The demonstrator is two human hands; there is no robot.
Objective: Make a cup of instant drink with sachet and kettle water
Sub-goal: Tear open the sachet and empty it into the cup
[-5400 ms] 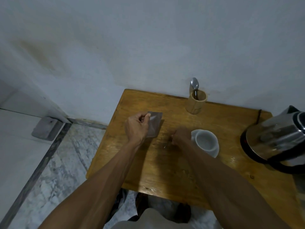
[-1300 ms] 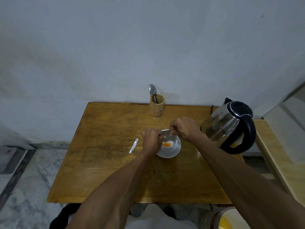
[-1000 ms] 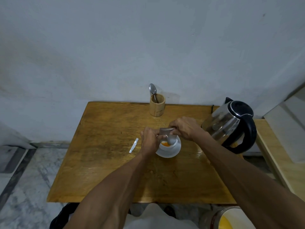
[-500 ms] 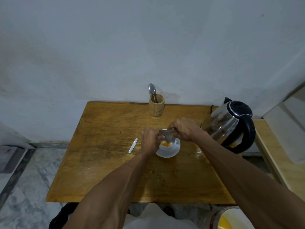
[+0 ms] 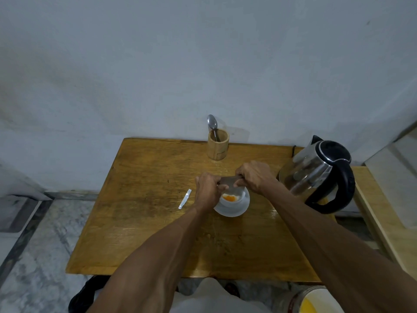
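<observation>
A white cup sits on a white saucer in the middle of the wooden table, with orange powder inside. Just above the cup's far rim, a grey sachet is pinched between my left hand and my right hand, one at each end. A steel kettle with a black handle stands at the right, close to my right wrist.
The torn-off sachet strip lies left of the saucer. At the back edge a wooden holder keeps a spoon upright. A wall runs behind the table; a bucket with yellow contents sits on the floor at bottom right.
Over the last second the sachet has stayed over the cup with both hands shifting only slightly. Earlier my left hand held the sachet left of the cup, which showed no powder.
</observation>
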